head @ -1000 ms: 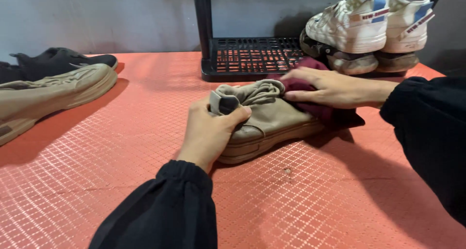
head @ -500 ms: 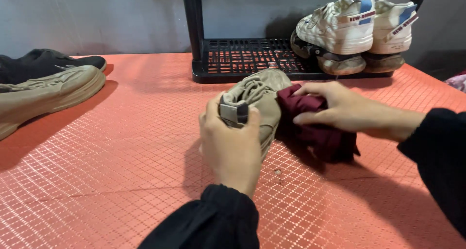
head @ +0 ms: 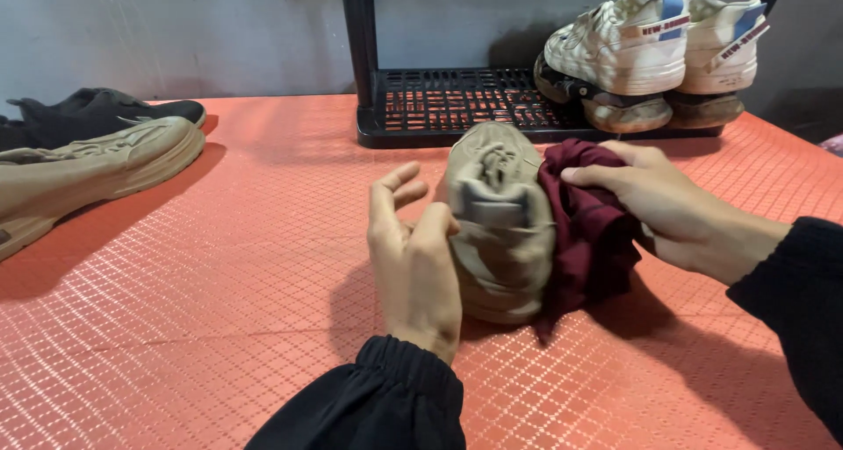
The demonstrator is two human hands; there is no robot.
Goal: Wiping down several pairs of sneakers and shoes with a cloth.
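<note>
Sleeves of black cloth frame the near edge of the red mat (head: 176,327), one at each forearm. Just beyond them, the left hand (head: 413,257) stands edge-on against the left side of a tan shoe (head: 499,226), thumb laid on the shoe's upper, the other fingers spread loose and partly lifted; it steadies the shoe more than it grasps it. That shoe sits near the middle of the mat, heel toward the camera, toe pointing to the far edge. On its right side the right hand (head: 672,208) is closed over a bunched maroon cloth (head: 588,230), pressing the cloth against the shoe's flank; the cloth's lower folds trail down to the mat.

Farther off, by the left edge, a second tan shoe (head: 97,169) lies on its sole with a black shoe (head: 97,112) just behind it. Along the far edge stands a black plastic rack (head: 457,103), and on its right end rests a pair of white sneakers (head: 659,46), soles dirty, heels toward the camera.
</note>
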